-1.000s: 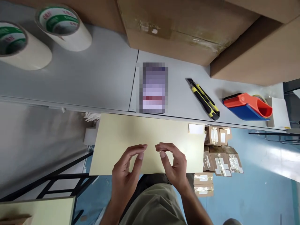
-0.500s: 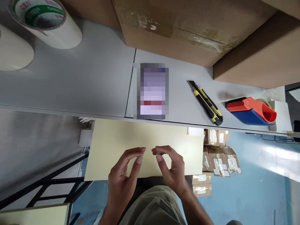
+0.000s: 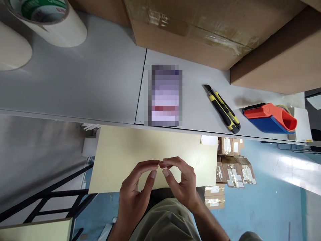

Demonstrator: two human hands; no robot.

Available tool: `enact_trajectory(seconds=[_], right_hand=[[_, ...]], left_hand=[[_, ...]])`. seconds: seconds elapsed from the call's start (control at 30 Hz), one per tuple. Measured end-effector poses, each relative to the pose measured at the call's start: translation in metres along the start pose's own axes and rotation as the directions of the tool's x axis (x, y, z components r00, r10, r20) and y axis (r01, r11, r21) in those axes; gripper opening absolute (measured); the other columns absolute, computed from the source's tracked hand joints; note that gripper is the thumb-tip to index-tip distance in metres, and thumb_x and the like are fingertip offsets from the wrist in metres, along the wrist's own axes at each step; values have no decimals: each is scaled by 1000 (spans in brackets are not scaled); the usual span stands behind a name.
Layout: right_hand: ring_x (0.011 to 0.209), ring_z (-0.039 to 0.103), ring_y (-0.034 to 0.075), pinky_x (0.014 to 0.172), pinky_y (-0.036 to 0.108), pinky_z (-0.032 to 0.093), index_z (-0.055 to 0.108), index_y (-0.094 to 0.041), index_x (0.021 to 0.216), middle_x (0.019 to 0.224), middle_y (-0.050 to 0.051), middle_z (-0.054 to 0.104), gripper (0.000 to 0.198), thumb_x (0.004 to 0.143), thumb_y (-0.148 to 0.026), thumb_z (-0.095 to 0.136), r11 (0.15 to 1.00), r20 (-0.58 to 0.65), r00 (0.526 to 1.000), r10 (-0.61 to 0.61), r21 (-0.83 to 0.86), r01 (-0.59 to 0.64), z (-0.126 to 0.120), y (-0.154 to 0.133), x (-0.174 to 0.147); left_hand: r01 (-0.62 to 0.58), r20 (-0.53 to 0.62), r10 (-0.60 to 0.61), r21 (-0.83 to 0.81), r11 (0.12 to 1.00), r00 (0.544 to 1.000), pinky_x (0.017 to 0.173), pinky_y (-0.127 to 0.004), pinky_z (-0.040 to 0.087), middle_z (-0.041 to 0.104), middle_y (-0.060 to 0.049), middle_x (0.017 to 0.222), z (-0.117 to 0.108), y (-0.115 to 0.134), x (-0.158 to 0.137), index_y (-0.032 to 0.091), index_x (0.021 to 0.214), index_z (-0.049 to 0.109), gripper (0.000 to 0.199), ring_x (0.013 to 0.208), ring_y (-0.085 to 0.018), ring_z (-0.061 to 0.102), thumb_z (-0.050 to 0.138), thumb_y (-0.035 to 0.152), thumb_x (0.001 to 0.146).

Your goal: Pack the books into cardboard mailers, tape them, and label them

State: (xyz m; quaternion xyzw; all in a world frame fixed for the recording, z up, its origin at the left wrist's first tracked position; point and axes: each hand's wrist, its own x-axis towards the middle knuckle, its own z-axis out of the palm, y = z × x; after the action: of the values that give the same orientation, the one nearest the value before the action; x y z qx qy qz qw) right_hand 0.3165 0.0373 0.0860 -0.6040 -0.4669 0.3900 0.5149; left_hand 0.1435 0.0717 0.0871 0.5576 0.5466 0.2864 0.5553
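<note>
My left hand (image 3: 139, 185) and my right hand (image 3: 182, 182) hover over the front part of a pale yellow tabletop (image 3: 120, 147). Both are empty, with fingers curved and each thumb apart from the fingers. The fingertips of the two hands meet or nearly meet in the middle. On the grey shelf (image 3: 105, 80) beyond lie a blurred-out rectangular object (image 3: 165, 95), a yellow and black utility knife (image 3: 222, 108) with its blade end pointing away to the left, and a red and blue tape dispenser (image 3: 271, 118).
Large cardboard boxes (image 3: 180, 36) stand at the back of the shelf. Wide tape rolls (image 3: 67, 30) sit at its left end. A white label (image 3: 209, 139) lies under the shelf edge. Several taped cartons (image 3: 233, 170) rest on the blue floor at right; a black metal frame (image 3: 55, 194) is at left.
My hands have come closer together, closing the gap between their fingertips. The view has shifted slightly; the things on the shelf have stayed in place.
</note>
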Motion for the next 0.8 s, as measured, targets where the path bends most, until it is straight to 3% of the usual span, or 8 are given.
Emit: enact_trajectory(seconds=[0.23, 0.33, 0.43, 0.6, 0.8], right_hand=[[93, 85, 19, 84, 33, 73, 83, -34, 132, 107, 2, 88, 28, 107, -20, 80, 999, 57, 998, -17, -26, 19, 8, -5, -6], [91, 85, 19, 83, 32, 73, 84, -33, 131, 105, 2, 88, 27, 108, -20, 79, 999, 141, 989, -42, -22, 45, 17, -14, -12], [93, 85, 19, 83, 32, 73, 85, -32, 130, 104, 3, 88, 26, 109, -19, 77, 995, 254, 963, -95, 9, 96, 33, -28, -18], [99, 85, 21, 87, 35, 72, 85, -34, 128, 111, 4, 87, 26, 108, -19, 78, 981, 485, 853, -192, 65, 183, 85, -59, -36], [100, 83, 25, 90, 43, 72, 85, -32, 126, 108, 6, 86, 17, 111, -31, 77, 950, 687, 668, -286, 115, 289, 187, -103, -103]], left_hand=[[-52, -35, 50, -70, 996, 998, 94, -38, 70, 85, -7, 124, -3, -10, -20, 31, 105, 84, 14, 117, -28, 82, 75, 38, 112], [-68, -114, 58, -90, 994, 992, 88, -36, 70, 85, -8, 118, -10, -11, -37, 29, 97, 81, 20, 110, -27, 83, 75, 40, 111], [-72, -202, 50, -104, 992, 978, 89, -35, 68, 84, -8, 114, -26, -5, -61, 28, 101, 83, 22, 106, -25, 83, 71, 42, 113], [-140, -358, 81, -140, 980, 930, 93, -37, 67, 84, -12, 119, -76, -5, -117, 27, 105, 85, 24, 109, -26, 82, 68, 41, 114], [-291, -601, 170, -110, 950, 781, 99, -40, 66, 85, -12, 115, -156, -40, -221, 25, 102, 84, 24, 108, -24, 81, 66, 36, 113]])
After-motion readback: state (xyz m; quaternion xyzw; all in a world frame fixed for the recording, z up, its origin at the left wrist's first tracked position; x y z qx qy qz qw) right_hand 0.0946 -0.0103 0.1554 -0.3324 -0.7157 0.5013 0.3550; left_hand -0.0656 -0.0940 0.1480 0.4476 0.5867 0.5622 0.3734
